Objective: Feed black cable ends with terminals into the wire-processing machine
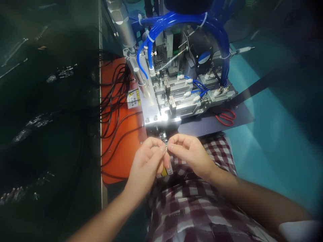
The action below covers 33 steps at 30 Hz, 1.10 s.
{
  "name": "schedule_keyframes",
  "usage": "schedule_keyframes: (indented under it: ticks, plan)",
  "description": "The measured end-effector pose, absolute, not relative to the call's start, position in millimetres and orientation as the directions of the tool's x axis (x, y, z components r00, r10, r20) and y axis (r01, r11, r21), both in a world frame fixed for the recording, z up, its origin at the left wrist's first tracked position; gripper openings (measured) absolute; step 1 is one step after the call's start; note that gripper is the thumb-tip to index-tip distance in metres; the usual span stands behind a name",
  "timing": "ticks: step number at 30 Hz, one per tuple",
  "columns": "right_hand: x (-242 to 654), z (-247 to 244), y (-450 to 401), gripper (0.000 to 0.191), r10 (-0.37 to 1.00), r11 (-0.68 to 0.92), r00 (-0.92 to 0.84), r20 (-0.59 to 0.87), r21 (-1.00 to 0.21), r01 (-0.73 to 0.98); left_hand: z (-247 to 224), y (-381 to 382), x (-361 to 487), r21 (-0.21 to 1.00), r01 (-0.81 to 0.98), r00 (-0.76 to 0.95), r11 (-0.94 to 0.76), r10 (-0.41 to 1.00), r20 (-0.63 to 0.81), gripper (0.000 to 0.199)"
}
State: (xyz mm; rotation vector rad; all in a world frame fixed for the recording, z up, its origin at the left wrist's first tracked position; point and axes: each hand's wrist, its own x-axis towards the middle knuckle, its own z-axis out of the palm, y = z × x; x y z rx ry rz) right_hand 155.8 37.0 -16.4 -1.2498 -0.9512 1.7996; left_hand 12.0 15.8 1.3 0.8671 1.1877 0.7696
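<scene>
Before metal machine (pixel 174 97), left hand (pixel 148 158) and right hand (pixel 190 151) nearly meet, grips pinched, seemingly on thin wire (pixel 166 146).

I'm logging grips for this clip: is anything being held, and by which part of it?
Both hands, left and right, seem to pinch fine wire; which part is too small to tell.

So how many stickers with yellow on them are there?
2. One sticker is left of the shiny metal plate; the other sticker peeks out below the left hand. More may be hidden.
</scene>
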Motion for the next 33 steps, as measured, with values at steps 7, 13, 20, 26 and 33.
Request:
schedule_keyframes:
  ticks: [7, 13, 20, 26, 33]
  plan:
    - [158, -20, 31, 0.011, 0.942, -0.264, -0.227, -0.248, -0.964, -0.042, 2, 17, 13, 0.874, -0.077, 0.2, 0.48, 0.866, -0.458, 0.012]
    - [161, -23, 31, 0.013, 0.927, -0.287, -0.262, -0.268, -0.957, -0.033, 3, 19, 9, 0.861, -0.053, 0.21, 0.507, 0.848, -0.486, 0.014]
    - [173, -18, 46, 0.02, 0.904, -0.197, -0.355, -0.239, -0.969, 0.149, 2, 22, 7, 0.829, -0.032, 0.228, 0.558, 0.812, -0.538, 0.018]
    - [184, -10, 54, 0.009, 0.841, 0.284, -0.539, 0.031, -0.875, 0.393, 2, 22, 8, 0.821, -0.01, 0.26, 0.571, 0.794, -0.549, 0.019]
    - [182, -18, 56, 0.014, 0.857, -0.005, -0.511, -0.064, -0.993, 0.115, 5, 27, 4, 0.852, 0.128, 0.198, 0.507, 0.829, -0.523, 0.017]
